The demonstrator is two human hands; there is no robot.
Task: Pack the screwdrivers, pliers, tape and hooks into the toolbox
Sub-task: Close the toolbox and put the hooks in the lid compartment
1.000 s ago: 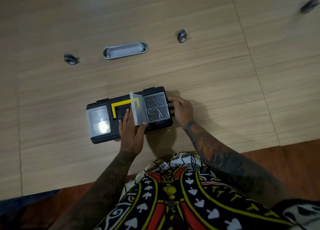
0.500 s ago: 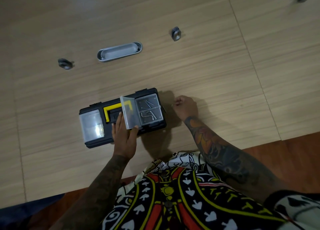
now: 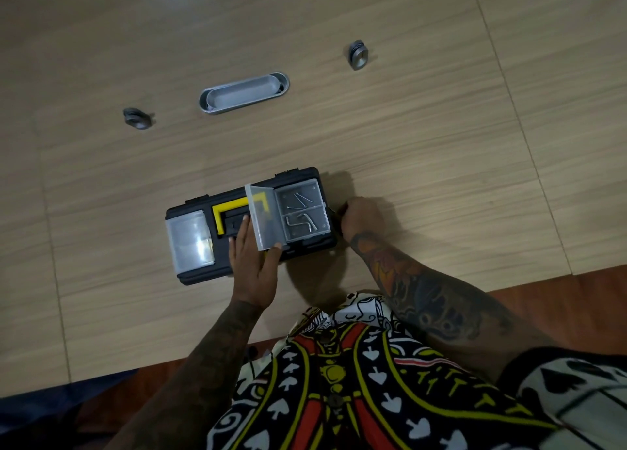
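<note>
A black toolbox (image 3: 305,247) with a yellow handle (image 3: 229,208) lies shut on the wooden table, close to me. The clear lid (image 3: 263,219) of its right top compartment stands open, held up by my left hand (image 3: 254,266) with the thumb on its near corner. In the open compartment lie metal L-shaped hooks (image 3: 300,224), with thinner pieces (image 3: 300,201) in the far cell. My right hand (image 3: 361,217) presses against the box's right end with its fingers curled shut. I cannot see whether it holds anything.
The left top compartment (image 3: 190,242) has its clear lid closed. Farther back, an oval metal cable tray (image 3: 244,93) is set into the table, with a round metal fitting on each side (image 3: 137,118) (image 3: 358,54). The table's front edge (image 3: 543,281) runs just before my body.
My right hand drew away from the toolbox to the right as a fist, then came back to its right end. My left hand kept the lid open.
</note>
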